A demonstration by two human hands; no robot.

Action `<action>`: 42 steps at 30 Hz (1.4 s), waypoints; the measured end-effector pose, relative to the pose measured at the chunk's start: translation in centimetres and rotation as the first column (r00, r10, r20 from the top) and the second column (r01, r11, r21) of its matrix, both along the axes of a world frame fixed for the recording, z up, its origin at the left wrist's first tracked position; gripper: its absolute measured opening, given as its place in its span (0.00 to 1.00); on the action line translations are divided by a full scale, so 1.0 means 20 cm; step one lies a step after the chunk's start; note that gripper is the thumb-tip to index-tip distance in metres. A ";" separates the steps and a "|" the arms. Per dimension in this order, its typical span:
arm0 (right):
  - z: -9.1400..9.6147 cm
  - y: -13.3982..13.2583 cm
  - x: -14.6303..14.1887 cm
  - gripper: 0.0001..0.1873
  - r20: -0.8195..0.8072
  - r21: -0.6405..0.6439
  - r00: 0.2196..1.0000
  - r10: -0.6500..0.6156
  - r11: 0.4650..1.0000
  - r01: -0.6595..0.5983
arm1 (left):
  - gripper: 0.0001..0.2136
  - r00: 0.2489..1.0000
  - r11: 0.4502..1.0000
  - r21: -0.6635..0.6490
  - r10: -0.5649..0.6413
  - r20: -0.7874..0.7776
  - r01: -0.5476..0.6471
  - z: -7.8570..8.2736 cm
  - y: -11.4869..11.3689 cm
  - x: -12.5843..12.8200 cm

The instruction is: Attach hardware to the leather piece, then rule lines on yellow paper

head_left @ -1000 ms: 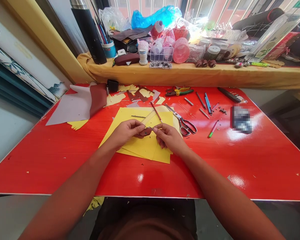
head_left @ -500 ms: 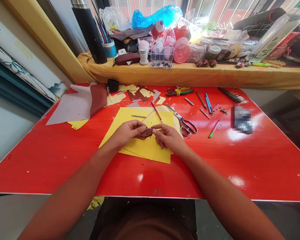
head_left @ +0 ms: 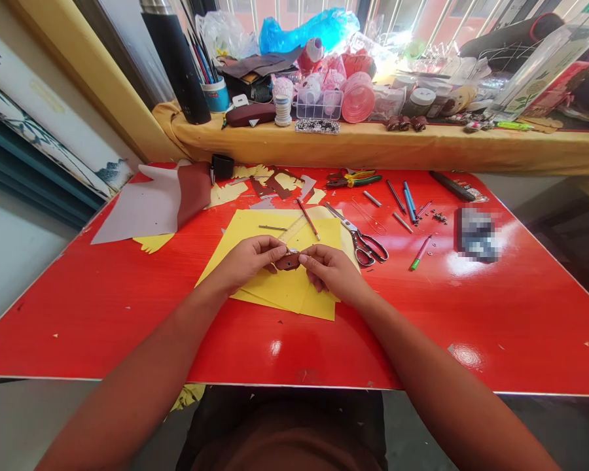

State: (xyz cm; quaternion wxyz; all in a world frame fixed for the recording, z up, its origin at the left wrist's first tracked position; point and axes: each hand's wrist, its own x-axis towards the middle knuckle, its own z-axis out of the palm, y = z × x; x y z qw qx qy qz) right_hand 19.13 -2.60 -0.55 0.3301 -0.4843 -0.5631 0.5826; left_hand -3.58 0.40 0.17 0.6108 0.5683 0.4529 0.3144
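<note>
Counting through the head view, I have two hands and one small brown piece (head_left: pixel 288 263) between them, over a few overlapping yellow sheets (head_left: pixel 275 288) on the red surface (head_left: pixel 127 314). The left hand (head_left: pixel 252 260) is pinched on its left end; the right hand (head_left: pixel 328 267) has thumb and forefinger closed on its right end. One dark spot shows on its face. Just beyond, I count one red pencil (head_left: pixel 308 220) and one thin rod (head_left: pixel 273 227), with one pair of scissors (head_left: pixel 363 245) to the right.

On the ledge (head_left: pixel 314 148), one blue cup (head_left: pixel 216 97) holds several thin sticks (head_left: pixel 199 59). One flat clear case (head_left: pixel 317 126) is filled with tiny bits, too small for me to count. I cannot make out what one pink tub (head_left: pixel 357 103) contains.
</note>
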 end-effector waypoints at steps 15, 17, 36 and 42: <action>0.00 0.00 0.00 0.21 0.007 -0.013 0.999 -0.050 0.999 0.050 | 0.22 0.998 0.998 -0.033 0.051 0.041 -0.050 -0.01 0.01 -0.01; -0.01 0.00 0.00 0.21 0.000 -0.016 0.998 -0.064 0.998 0.064 | 0.23 0.998 0.998 -0.039 0.046 0.038 -0.045 0.00 0.01 0.00; -0.02 0.01 0.00 0.20 -0.002 -0.019 0.999 -0.045 0.999 0.045 | 0.23 0.999 0.999 -0.051 0.017 0.038 -0.015 0.00 0.00 0.01; -0.02 0.01 0.00 0.21 -0.005 -0.019 0.999 -0.044 0.999 0.044 | 0.23 0.999 0.999 -0.035 0.037 0.023 -0.036 0.00 0.00 0.01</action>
